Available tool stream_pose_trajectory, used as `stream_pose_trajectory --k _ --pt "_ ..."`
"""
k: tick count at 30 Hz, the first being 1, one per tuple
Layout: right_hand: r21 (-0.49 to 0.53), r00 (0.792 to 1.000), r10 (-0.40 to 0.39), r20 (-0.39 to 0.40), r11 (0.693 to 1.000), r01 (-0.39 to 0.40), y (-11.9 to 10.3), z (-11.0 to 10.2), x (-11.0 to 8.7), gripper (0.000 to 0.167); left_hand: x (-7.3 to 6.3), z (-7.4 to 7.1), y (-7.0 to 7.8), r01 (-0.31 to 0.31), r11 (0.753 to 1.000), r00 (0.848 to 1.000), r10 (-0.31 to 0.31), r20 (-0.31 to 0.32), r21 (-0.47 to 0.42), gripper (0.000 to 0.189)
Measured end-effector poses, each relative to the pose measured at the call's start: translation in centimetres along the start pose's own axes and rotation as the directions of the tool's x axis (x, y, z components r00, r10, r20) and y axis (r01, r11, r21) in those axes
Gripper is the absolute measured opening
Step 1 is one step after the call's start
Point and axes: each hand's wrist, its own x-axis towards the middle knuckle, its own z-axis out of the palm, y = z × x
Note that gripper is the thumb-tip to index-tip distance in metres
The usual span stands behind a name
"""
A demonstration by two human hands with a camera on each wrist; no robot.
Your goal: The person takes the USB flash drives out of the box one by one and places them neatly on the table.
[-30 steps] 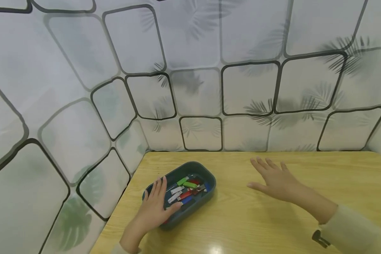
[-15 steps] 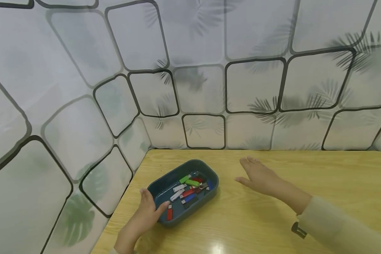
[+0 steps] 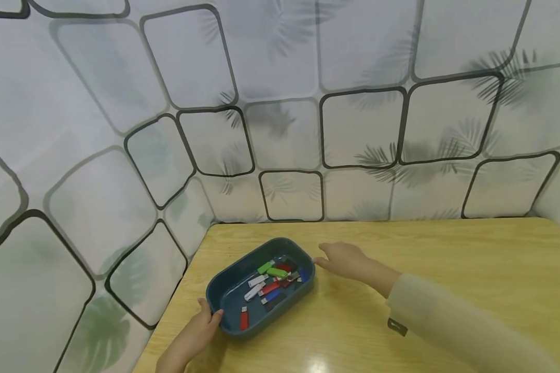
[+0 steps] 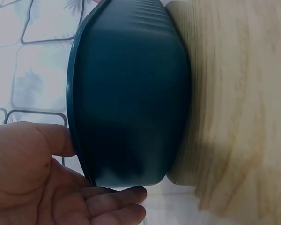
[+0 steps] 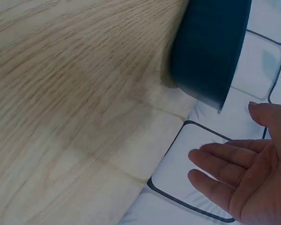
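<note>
A dark teal plastic box [image 3: 261,326] stands on the table with several USB flash drives in it, green, white, red and blue. My left hand [image 3: 193,331] holds the box's near left end, the thumb at the rim and the fingers along the outside. In the left wrist view that hand [image 4: 51,183] lies against the box's edge [image 4: 126,93]. My right hand [image 3: 347,259] is near the box's right end, fingers extended. The right wrist view shows this hand [image 5: 253,173] apart from the box [image 5: 206,51]. A red flash drive [image 3: 244,319] lies away from the others, near the left hand.
The yellow wood-grain table [image 3: 401,321] extends to the right of the box. Its back edge meets a wall covering [image 3: 289,140] with a stone-shaped outline pattern and leaf prints. A similarly patterned wall [image 3: 102,207] runs along the left side.
My left hand has moved from above the box down to its left end. My right hand has moved left to near the box's right end. The box stays about where it was.
</note>
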Motion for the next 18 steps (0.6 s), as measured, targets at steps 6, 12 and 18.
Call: stream_pose_trajectory --k 6,12,18 --pt "-0.035 0.998 0.055 -0.011 0.998 -0.055 -1.0 1.0 1.6 0.037 0.3 0.0 0.0 -0.022 1.0 1.0 0.022 0.004 0.012 0.075" --pt "-0.021 0.993 0.103 -0.049 0.994 -0.104 -1.3 1.9 2.5 0.022 0.6 0.5 0.5 -0.053 0.998 0.998 0.053 0.021 -0.036 0.07" --pt "-0.123 0.99 0.106 -0.091 0.985 -0.117 -1.7 3.2 2.5 0.02 0.7 1.2 0.2 -0.082 0.996 0.997 0.081 -0.019 -0.031 0.047"
